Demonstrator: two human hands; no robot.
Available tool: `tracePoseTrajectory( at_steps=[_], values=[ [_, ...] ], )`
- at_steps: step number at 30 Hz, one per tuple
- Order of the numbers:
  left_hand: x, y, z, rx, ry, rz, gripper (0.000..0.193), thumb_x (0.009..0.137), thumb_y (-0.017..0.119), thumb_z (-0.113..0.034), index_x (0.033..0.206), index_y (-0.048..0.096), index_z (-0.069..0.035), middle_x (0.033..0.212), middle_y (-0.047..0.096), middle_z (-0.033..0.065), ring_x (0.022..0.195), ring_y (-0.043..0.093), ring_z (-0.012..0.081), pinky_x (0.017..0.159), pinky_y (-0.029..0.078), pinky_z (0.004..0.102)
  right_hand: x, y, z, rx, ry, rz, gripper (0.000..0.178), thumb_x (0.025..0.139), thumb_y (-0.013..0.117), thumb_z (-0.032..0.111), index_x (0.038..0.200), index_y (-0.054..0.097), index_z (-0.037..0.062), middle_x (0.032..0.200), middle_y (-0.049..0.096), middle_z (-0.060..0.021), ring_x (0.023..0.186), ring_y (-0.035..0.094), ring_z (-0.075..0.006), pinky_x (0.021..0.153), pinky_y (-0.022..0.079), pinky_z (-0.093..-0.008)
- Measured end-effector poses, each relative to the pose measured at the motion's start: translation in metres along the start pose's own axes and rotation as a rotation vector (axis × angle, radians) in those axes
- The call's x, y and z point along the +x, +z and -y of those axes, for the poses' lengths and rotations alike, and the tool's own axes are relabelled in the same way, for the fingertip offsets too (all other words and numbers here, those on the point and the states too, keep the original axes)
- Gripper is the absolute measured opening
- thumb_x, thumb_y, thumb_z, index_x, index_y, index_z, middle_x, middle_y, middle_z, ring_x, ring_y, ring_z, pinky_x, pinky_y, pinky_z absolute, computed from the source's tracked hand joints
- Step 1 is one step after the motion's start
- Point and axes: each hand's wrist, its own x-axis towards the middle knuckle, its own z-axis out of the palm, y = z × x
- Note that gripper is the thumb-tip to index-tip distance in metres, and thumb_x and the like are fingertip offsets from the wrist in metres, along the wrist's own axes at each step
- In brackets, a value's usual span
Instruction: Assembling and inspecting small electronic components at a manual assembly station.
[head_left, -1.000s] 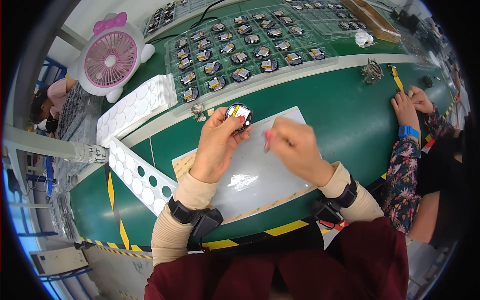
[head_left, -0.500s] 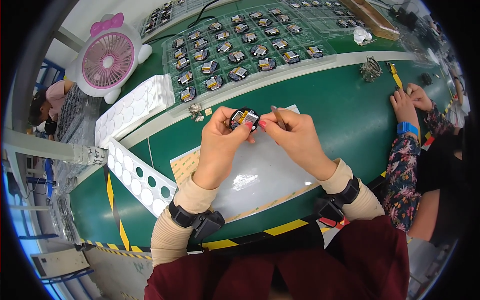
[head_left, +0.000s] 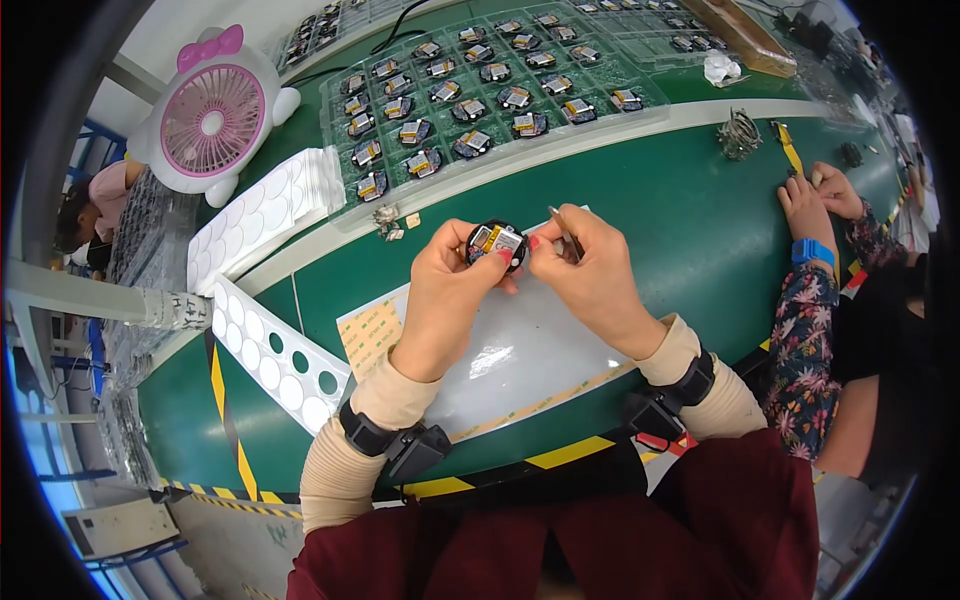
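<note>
Between the thumb and fingers of my left hand (head_left: 445,290) is a small round black circuit module (head_left: 497,240), tilted toward me, with a silver rectangular cell and yellow tape on its face. My right hand (head_left: 592,275) pinches a slim brown tool (head_left: 566,232) that looks like tweezers, its end jutting up past the index finger. The right fingertips are close to the module's right edge; whether they touch it I cannot tell. Below both hands lies a glossy grey-white sheet (head_left: 500,370) with tan printed tape along its edges.
A clear compartment tray (head_left: 440,105) of similar modules spans the far side. At the left are a pink-and-white fan (head_left: 212,123), white round-sticker sheets (head_left: 262,215) and a partly used sticker strip (head_left: 270,355). A wire clump (head_left: 739,135) sits far right, near a co-worker's hands (head_left: 815,208).
My right hand has turned slightly, and less of the slim tool shows above it. The module has shifted a little to the right and down in my left hand.
</note>
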Motion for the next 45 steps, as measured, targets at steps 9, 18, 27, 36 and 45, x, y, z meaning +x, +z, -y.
tracePoseTrajectory(
  at_steps=[9, 18, 27, 36, 45],
  values=[
    [0.004, -0.007, -0.005, -0.164, -0.157, -0.03, 0.01, 0.08, 0.05, -0.001, 0.089, 0.046, 0.0, 0.087, 0.056, 0.0091, 0.072, 0.057, 0.0146, 0.062, 0.048, 0.0273, 0.008, -0.011, 0.002, 0.068, 0.045, 0.002, 0.017, 0.081, 0.055, 0.005, 0.066, 0.05, -0.0008, 0.058, 0.037, 0.0062, 0.054, 0.03, -0.0008, 0.045, 0.024, -0.0208],
    [0.005, -0.006, 0.0, -0.107, -0.065, -0.017, 0.01, 0.08, 0.051, 0.0, 0.089, 0.047, 0.0, 0.085, 0.057, 0.0079, 0.072, 0.057, 0.0138, 0.061, 0.047, 0.0265, 0.007, -0.009, 0.0, 0.164, 0.228, 0.184, 0.014, 0.082, 0.057, 0.01, 0.079, 0.061, -0.0034, 0.058, 0.039, 0.0065, 0.053, 0.029, -0.0013, 0.046, 0.022, -0.0202],
    [0.002, -0.005, -0.004, 0.008, -0.033, 0.025, 0.009, 0.079, 0.053, 0.001, 0.086, 0.048, -0.001, 0.082, 0.057, 0.0067, 0.069, 0.056, 0.012, 0.06, 0.046, 0.0247, 0.009, -0.014, -0.001, 0.228, 0.278, 0.254, 0.011, 0.08, 0.057, 0.008, 0.079, 0.06, -0.0033, 0.057, 0.044, 0.0061, 0.052, 0.034, -0.0005, 0.045, 0.024, -0.019],
    [-0.001, 0.001, 0.009, 0.262, 0.115, -0.028, 0.007, 0.08, 0.053, 0.001, 0.084, 0.048, -0.001, 0.082, 0.058, 0.0056, 0.069, 0.055, 0.0117, 0.061, 0.045, 0.0243, -0.001, 0.001, -0.006, -0.131, -0.112, 0.002, 0.009, 0.073, 0.059, 0.002, 0.07, 0.05, -0.0004, 0.061, 0.046, 0.0024, 0.051, 0.036, -0.0018, 0.044, 0.029, -0.0198],
    [0.003, -0.003, 0.002, -0.019, -0.061, 0.015, 0.01, 0.078, 0.053, 0.001, 0.087, 0.049, 0.002, 0.08, 0.058, 0.0074, 0.067, 0.056, 0.0118, 0.061, 0.046, 0.0242, 0.0, -0.002, 0.002, -0.084, -0.099, -0.004, 0.011, 0.073, 0.058, 0.0, 0.07, 0.047, 0.0006, 0.064, 0.046, 0.0014, 0.053, 0.035, -0.0016, 0.045, 0.03, -0.0196]
  ],
)
